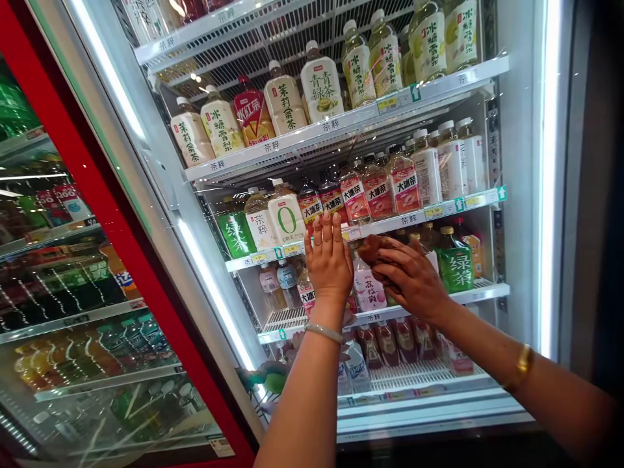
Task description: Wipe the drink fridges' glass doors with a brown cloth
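Note:
In the head view, my left hand [328,260] lies flat with fingers stretched upward, apparently against the glass door of a lit drinks fridge. A pale bangle [324,333] circles that wrist. My right hand [413,278] is to its right, fingers curled over what looks like a bunched brown cloth [374,249], close to the glass. Part of the cloth is hidden under the fingers. A gold bracelet [524,365] is on the right wrist. Behind my hands stand peach-labelled tea bottles [355,195], a pink-labelled bottle [369,286] and a large green-labelled bottle [454,260].
Shelves [351,123] of bottled drinks fill the fridge, with price tags [433,211] along their edges. A red door frame [127,260] slants down on the left, and another fridge with green and orange bottles [63,357] is beyond it. Light strips [546,195] edge the fridge.

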`<state>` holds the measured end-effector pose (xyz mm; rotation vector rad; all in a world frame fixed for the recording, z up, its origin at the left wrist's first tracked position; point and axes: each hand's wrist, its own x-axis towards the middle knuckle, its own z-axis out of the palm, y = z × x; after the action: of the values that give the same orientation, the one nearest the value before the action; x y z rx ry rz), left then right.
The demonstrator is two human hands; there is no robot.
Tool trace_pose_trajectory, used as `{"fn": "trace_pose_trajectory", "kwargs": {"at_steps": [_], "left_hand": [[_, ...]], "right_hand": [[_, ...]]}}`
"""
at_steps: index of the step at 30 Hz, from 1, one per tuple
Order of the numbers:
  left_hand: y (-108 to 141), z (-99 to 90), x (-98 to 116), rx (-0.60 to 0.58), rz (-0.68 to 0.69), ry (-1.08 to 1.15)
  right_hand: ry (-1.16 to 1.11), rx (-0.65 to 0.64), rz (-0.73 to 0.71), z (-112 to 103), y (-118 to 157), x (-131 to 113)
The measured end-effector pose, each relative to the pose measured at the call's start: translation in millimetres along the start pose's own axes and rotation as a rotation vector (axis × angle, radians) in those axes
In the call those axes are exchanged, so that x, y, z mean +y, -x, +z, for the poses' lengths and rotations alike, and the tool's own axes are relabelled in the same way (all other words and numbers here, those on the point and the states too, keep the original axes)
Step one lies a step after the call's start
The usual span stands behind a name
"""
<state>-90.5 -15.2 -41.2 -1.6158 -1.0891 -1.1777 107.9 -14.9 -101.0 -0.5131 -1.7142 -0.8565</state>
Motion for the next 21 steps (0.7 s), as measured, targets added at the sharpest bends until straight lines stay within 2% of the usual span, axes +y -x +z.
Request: {"fn": "trace_pose_trajectory", "kwargs": {"at_steps": [3,5,6,8,11,13,15,17,19,21], "left_hand": [[10.7,0.9,3.8,0.019,-0.026,0.002],[15.4,1.8,5.2,0.022,-0.04,0.009],[17.6,2.4,5.5,0.021,-0.047,0.008],[23.2,3.9,5.5,0.017,-0.055,-0.002],[35.4,5.6,5.3,0.018,-0.031,-0.022],[42.6,6.3,5.8,0.029,-0.012,-0.04],[45.6,6.9,6.9,0.037,0.001,-0.053],[44.7,7.2,8.0,0.036,0.003,-0.055],[43.6,6.7,8.1,0.034,-0.003,-0.054],[47.3,4.3,5.9,0.028,-0.002,-0.04]], "right_hand": [[0.038,0.075,0.287,-10.0,7.0,11.4],[0.048,0.147,0.451,-3.9,-5.5,4.6],[0.045,0.162,0.474,2.0,-12.0,-2.7],[0.022,0.13,0.402,13.8,-16.7,-21.5],[-0.041,-0.003,0.214,17.6,7.6,-44.7],[-0.063,-0.069,0.153,10.6,32.9,-46.9],[-0.054,-0.047,0.181,3.4,44.8,-38.4],[-0.042,0.02,0.281,2.1,31.5,-26.9],[-0.047,0.084,0.368,8.9,-2.7,-21.2],[-0.068,0.11,0.344,21.4,-38.3,-26.1]]}}
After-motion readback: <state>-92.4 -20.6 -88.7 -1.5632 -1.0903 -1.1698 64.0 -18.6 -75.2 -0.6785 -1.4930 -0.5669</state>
